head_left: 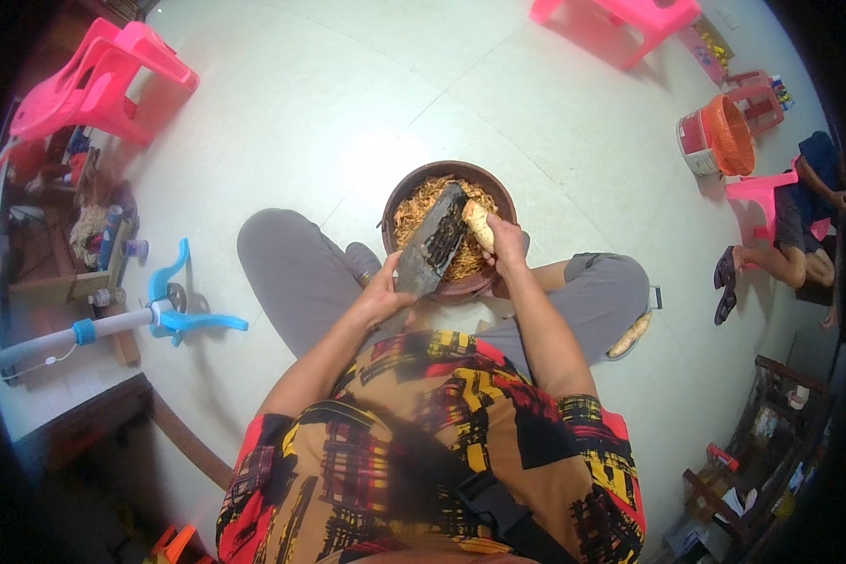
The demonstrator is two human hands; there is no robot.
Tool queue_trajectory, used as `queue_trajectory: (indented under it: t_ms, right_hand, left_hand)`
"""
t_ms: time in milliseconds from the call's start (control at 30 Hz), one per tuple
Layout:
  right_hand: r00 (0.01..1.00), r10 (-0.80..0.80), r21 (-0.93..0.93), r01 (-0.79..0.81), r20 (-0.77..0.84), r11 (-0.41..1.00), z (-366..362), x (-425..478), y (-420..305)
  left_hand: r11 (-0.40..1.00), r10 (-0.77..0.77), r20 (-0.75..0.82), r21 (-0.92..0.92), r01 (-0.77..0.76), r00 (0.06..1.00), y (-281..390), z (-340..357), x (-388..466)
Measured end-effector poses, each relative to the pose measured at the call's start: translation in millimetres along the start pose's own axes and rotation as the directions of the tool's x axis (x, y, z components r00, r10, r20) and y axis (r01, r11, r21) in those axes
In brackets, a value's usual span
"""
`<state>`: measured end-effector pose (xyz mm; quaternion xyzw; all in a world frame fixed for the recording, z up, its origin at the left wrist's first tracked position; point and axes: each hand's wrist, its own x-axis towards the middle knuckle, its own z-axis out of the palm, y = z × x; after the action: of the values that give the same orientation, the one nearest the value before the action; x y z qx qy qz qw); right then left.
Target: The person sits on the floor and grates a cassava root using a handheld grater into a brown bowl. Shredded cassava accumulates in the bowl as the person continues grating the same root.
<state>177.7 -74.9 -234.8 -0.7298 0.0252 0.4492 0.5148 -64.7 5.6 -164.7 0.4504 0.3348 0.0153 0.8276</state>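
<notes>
My left hand grips the lower end of a dark, flat board-like grater, which slants up to the right over a round brown tub. A pale peeled root, possibly a tuber, is in my right hand, close against the grater's right side; whether they touch is hard to tell. Yellow-brown shreds fill much of the tub, which stands on the floor between my bent legs. The underside of the grater and the fingertips of both hands are partly hidden.
By my right knee, more pale roots lie in a shallow container. A blue-footed stand is at left. Pink plastic chairs stand around, with an orange-lined bucket at right. Near it sits another person. Wooden furniture is at lower left.
</notes>
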Motion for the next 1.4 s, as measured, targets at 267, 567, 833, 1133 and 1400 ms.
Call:
queue_trajectory:
  t_ms: [267,567,833,1133,1400]
  right_hand:
    - [0.995,-0.092,0.083,0.089,0.030,0.993,3,-3,-5]
    - [0.992,-0.125,0.075,0.124,0.004,0.989,2,-5,-9]
    - [0.997,-0.035,0.184,0.021,0.076,0.983,-6,-4,-13]
    - [0.999,0.034,0.102,-0.037,0.032,0.994,0,-13,-21]
    - [0.991,0.103,0.165,-0.116,0.085,0.979,-11,-12,-25]
  left_hand:
    - [0.999,-0.001,-0.002,-0.038,0.000,1.000,-6,-4,3]
    - [0.998,-0.013,-0.005,-0.053,0.013,1.000,-5,-3,4]
    - [0.996,-0.013,0.025,-0.093,0.015,1.000,-3,-2,1]
    - [0.994,-0.025,0.000,-0.108,0.025,1.000,-3,-2,0]
    - [0.931,-0.207,0.005,-0.306,0.198,0.978,13,-1,-6]
